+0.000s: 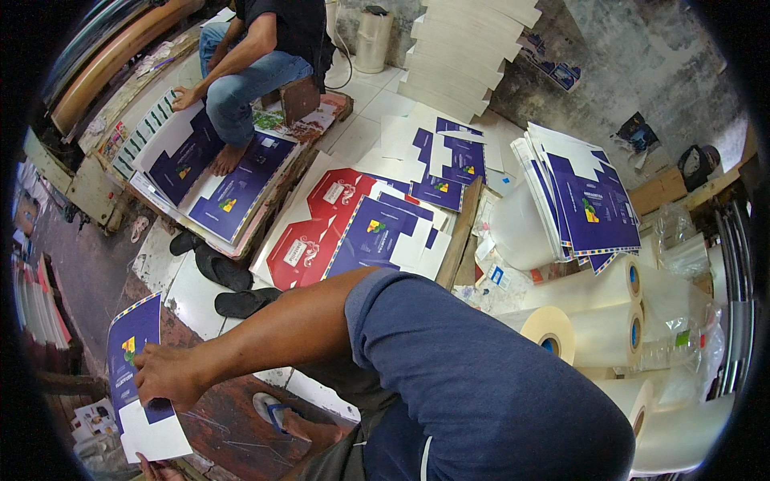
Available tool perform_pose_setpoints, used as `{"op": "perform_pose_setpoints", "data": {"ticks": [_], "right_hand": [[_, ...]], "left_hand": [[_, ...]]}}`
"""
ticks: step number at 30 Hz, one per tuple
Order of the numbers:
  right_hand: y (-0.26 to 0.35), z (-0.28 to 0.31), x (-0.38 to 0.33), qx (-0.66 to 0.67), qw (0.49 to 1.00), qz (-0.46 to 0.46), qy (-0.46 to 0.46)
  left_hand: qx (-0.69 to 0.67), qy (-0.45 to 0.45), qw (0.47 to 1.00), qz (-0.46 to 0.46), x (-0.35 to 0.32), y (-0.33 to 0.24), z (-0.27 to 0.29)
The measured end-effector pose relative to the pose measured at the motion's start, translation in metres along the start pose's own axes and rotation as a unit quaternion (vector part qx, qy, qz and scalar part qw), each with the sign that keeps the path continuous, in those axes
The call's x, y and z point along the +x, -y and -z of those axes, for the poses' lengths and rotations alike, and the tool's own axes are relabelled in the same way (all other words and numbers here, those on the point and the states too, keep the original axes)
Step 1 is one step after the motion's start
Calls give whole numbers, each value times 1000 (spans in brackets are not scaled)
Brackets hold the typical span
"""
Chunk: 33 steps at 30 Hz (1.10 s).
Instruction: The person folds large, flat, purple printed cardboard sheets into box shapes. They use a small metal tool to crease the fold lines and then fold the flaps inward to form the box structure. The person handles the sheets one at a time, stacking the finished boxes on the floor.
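Note:
A purple-and-white printed sheet (128,337), with a yellow and green picture on it, is at the lower left. My right hand (170,375) lies over its right side, fingers curled down and closed. Something dark shows under that palm, too shadowed to name. At the bottom edge my left hand (156,471) pinches the white lower corner of the sheet, mostly cut off by the frame. The blue sleeve of my right arm (473,369) fills the lower middle.
Across from me a person (257,72) sits with a bare foot on stacked printed sheets (241,200). Red and purple sheets (321,216) lie mid-floor. Clear film rolls (593,289) and a leaning sheet stack (589,192) stand right. Black sandals (224,268) lie on tiles.

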State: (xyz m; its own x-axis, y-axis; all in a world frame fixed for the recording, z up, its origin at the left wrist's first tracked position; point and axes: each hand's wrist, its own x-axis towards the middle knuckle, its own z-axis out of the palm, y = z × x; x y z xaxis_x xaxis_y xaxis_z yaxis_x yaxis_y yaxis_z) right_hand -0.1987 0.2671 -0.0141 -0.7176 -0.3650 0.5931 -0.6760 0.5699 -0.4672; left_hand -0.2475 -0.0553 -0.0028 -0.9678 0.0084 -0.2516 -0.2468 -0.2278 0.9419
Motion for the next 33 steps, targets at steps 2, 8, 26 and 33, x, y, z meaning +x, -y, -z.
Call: {"op": "perform_pose_setpoints", "data": {"ticks": [2,8,26,33], "right_hand": [[6,6,5,-14,999,32,-7],[14,12,-1,-80,994,70,1],[5,75,-20,129,975,-1,179],[42,68,-9,164,977,-66,116]], "left_hand": [[66,18,996,-50,23,8,41],[41,31,998,-27,23,18,40],[15,60,997,-51,-47,3,-71],[7,46,996,-72,-66,7,-71]]}}
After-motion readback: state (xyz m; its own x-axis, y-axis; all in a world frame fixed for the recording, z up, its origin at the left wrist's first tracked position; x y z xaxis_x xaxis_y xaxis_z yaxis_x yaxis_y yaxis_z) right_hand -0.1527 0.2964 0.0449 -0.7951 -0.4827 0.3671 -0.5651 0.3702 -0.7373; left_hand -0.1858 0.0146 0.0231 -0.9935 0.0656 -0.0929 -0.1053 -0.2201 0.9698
